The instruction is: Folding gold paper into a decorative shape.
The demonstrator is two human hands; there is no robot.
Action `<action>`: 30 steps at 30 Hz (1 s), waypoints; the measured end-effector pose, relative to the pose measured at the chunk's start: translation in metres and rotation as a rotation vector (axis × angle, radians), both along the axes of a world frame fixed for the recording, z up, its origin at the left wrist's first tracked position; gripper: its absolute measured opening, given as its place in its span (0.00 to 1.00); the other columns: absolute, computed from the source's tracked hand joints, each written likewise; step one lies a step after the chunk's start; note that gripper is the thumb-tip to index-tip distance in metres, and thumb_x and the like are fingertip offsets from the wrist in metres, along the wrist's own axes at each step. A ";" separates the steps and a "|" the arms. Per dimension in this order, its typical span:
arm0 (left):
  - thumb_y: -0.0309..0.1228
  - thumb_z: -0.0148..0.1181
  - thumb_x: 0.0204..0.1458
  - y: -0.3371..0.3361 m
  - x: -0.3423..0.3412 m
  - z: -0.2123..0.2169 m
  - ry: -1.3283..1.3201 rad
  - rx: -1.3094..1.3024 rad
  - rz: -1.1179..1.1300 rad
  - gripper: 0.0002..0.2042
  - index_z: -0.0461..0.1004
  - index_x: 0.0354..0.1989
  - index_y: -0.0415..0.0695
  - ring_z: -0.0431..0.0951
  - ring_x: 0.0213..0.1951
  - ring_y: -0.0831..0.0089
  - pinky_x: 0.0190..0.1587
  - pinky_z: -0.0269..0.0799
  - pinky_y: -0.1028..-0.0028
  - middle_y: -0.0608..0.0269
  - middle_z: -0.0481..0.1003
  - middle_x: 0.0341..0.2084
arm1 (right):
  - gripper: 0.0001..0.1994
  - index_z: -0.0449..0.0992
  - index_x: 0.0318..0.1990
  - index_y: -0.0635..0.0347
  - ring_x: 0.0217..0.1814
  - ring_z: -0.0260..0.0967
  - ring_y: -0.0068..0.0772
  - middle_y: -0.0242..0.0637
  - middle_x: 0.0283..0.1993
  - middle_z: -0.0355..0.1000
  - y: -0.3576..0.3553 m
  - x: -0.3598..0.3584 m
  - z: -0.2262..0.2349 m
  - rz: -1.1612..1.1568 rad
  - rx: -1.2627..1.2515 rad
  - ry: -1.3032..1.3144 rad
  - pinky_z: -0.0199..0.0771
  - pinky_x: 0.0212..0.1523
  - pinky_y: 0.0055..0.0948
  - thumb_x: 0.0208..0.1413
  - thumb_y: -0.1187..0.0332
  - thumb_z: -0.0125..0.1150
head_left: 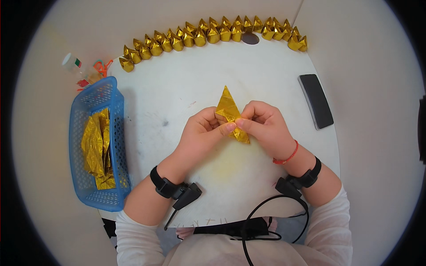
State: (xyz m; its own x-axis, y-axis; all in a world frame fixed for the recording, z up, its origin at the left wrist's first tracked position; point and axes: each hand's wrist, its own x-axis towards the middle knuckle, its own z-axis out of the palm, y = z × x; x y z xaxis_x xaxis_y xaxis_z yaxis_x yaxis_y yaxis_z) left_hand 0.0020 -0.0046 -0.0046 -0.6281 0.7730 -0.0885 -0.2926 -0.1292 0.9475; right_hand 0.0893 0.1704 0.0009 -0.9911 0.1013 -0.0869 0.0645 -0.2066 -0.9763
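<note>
L hand (202,126) & R hand (265,120) both pinch the gold foil pc (227,105) — it's b/w their fingertips, R of blue basket (117,133) — phone (316,101) farther R of basket, folded gold row (200,38) beyond it.

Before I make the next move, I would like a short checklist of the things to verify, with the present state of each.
1. Left hand pinching the gold foil piece: ok.
2. Right hand pinching the same piece: ok.
3. More gold foil inside the blue basket: ok.
4. Phone apart from both hands: ok.
5. Folded gold pieces away from the hands: ok.
6. Creases on the piece's underside: cannot tell, hidden.
</note>
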 end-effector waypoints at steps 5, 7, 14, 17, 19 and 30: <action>0.26 0.61 0.58 -0.002 0.001 0.000 -0.004 -0.068 -0.015 0.08 0.73 0.43 0.37 0.74 0.36 0.84 0.39 0.71 0.80 0.67 0.77 0.34 | 0.05 0.71 0.31 0.60 0.31 0.64 0.12 0.24 0.30 0.69 0.003 -0.001 -0.001 0.058 -0.057 -0.043 0.65 0.31 0.16 0.58 0.73 0.60; 0.26 0.60 0.59 -0.005 -0.001 -0.006 0.152 -0.147 -0.083 0.07 0.73 0.42 0.38 0.72 0.33 0.87 0.36 0.69 0.82 0.70 0.75 0.32 | 0.05 0.70 0.30 0.59 0.30 0.62 0.11 0.23 0.29 0.68 0.008 -0.002 -0.007 0.138 -0.035 -0.080 0.63 0.31 0.16 0.58 0.74 0.59; 0.26 0.58 0.61 -0.001 0.004 0.002 0.044 -0.143 -0.062 0.05 0.72 0.40 0.39 0.73 0.38 0.85 0.43 0.69 0.81 0.69 0.76 0.35 | 0.07 0.68 0.29 0.58 0.29 0.59 0.09 0.21 0.27 0.65 0.003 -0.001 -0.001 0.005 0.000 -0.008 0.60 0.29 0.15 0.57 0.74 0.59; 0.27 0.56 0.62 -0.002 0.004 0.001 0.069 -0.127 -0.076 0.04 0.71 0.39 0.39 0.71 0.37 0.86 0.41 0.68 0.82 0.71 0.74 0.34 | 0.07 0.68 0.29 0.58 0.29 0.59 0.09 0.21 0.27 0.64 0.001 -0.001 -0.003 -0.024 0.029 -0.005 0.60 0.29 0.15 0.58 0.74 0.59; 0.28 0.55 0.62 -0.002 0.003 -0.001 0.126 -0.184 -0.079 0.04 0.70 0.40 0.40 0.71 0.36 0.86 0.40 0.67 0.82 0.71 0.74 0.33 | 0.07 0.68 0.29 0.59 0.29 0.60 0.09 0.22 0.27 0.65 -0.003 0.000 -0.004 -0.049 0.016 0.007 0.61 0.29 0.16 0.58 0.74 0.58; 0.27 0.56 0.62 -0.002 0.009 -0.001 0.179 -0.062 -0.009 0.06 0.69 0.44 0.40 0.70 0.36 0.85 0.42 0.67 0.81 0.70 0.74 0.34 | 0.06 0.68 0.31 0.59 0.31 0.63 0.11 0.25 0.29 0.68 -0.005 0.001 0.004 -0.085 -0.010 0.037 0.63 0.33 0.16 0.60 0.73 0.57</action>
State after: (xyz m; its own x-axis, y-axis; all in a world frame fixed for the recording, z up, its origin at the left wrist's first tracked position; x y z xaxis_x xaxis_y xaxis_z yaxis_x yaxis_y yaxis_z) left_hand 0.0112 -0.0064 -0.0055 -0.6315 0.7750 -0.0237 -0.1194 -0.0670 0.9906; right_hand 0.0907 0.1653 0.0046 -0.9814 0.1849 -0.0516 0.0099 -0.2199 -0.9755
